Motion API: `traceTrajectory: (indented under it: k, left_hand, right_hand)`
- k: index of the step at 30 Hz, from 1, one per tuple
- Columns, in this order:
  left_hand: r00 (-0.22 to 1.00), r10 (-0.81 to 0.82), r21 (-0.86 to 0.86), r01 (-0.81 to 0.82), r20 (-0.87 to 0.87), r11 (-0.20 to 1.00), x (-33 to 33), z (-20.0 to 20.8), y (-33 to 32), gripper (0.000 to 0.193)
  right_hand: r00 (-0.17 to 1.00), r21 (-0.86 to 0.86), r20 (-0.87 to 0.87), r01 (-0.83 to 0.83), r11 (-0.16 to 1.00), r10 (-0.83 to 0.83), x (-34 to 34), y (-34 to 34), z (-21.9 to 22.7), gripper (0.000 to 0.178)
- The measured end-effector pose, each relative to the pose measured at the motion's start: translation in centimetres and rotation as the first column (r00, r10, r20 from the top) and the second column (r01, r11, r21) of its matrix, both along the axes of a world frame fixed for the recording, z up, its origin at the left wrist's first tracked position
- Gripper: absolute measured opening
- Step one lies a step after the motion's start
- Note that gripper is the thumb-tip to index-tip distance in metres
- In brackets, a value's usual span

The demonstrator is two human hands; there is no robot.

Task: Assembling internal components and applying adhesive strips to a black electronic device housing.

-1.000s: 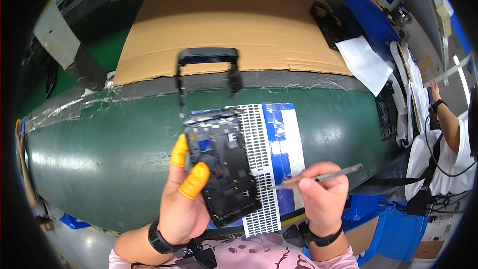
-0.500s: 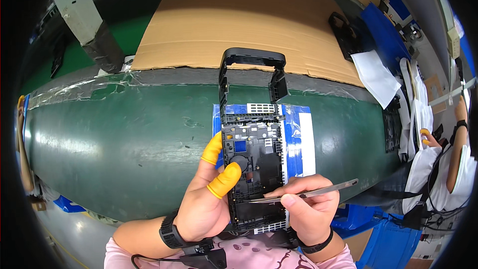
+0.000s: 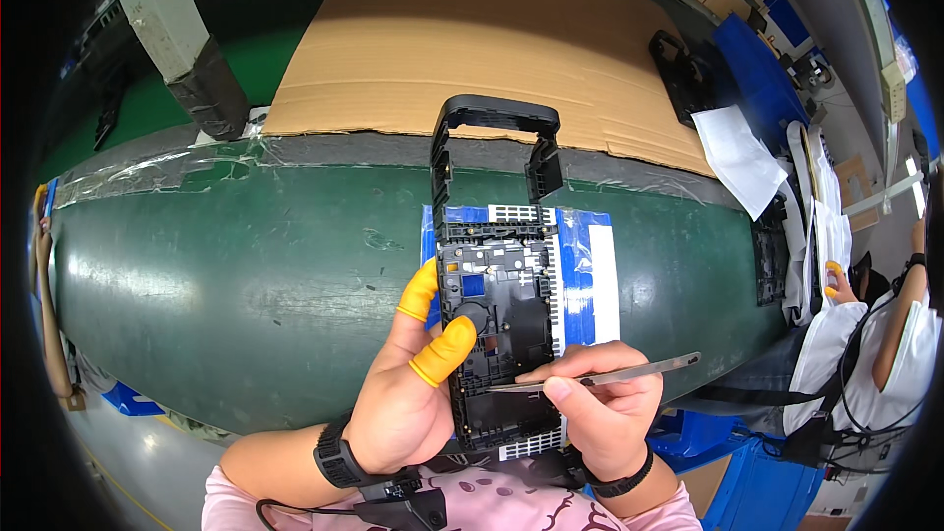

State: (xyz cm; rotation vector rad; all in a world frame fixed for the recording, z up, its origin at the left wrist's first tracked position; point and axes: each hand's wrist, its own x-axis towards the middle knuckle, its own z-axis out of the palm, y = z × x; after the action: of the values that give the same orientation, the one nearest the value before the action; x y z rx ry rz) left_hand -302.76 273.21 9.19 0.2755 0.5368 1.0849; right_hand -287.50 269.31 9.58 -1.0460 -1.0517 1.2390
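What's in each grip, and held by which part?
Left grip: black housing, by its left edge, thumb over the inner face. Right grip: tweezers, pinched partway along, nearer the tips.

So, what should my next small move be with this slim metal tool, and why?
I'd probably ease the slim metal tool gently down onto the lower part of the black frame. The right grip has the tool's tip over that area, though contact isn't clear, and the left grip holds the frame's left edge, which should steady it.
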Motion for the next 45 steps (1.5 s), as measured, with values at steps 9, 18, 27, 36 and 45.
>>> traceTrajectory:
  k: [9, 18, 27, 36, 45]
  left_hand:
    - [0.985, -0.13, 0.122, 0.143, -0.114, 0.982, -0.1, -0.4, -0.1, 0.097]
    - [0.938, 0.265, 0.29, -0.196, -0.222, 0.937, -0.3, 0.8, 0.4, 0.076]
    - [0.887, 0.398, 0.118, -0.38, -0.234, 0.917, -0.8, 0.5, 0.9, 0.051]
    - [0.942, 0.313, 0.118, -0.3, -0.122, 0.947, -1.2, 0.8, 1.5, 0.045]
    - [0.936, 0.321, 0.178, -0.295, -0.144, 0.939, -1.0, 0.5, 1.3, 0.042]
  right_hand:
    - [1.0, 0.039, 0.004, 0.0, 0.999, 0.0, 0.7, 0.2, 0.0, 0.01]
    - [0.939, -0.187, -0.201, 0.241, 0.952, -0.278, 5.2, 1.0, -0.9, 0.015]
    - [0.982, -0.218, -0.1, 0.137, 0.966, -0.162, 4.8, 1.0, -0.7, 0.015]
    - [0.977, -0.185, 0.052, 0.213, 0.96, -0.206, 3.1, 1.7, -2.6, 0.011]
    - [0.942, -0.156, 0.081, 0.334, 0.93, -0.325, 3.6, 1.8, -3.6, 0.013]
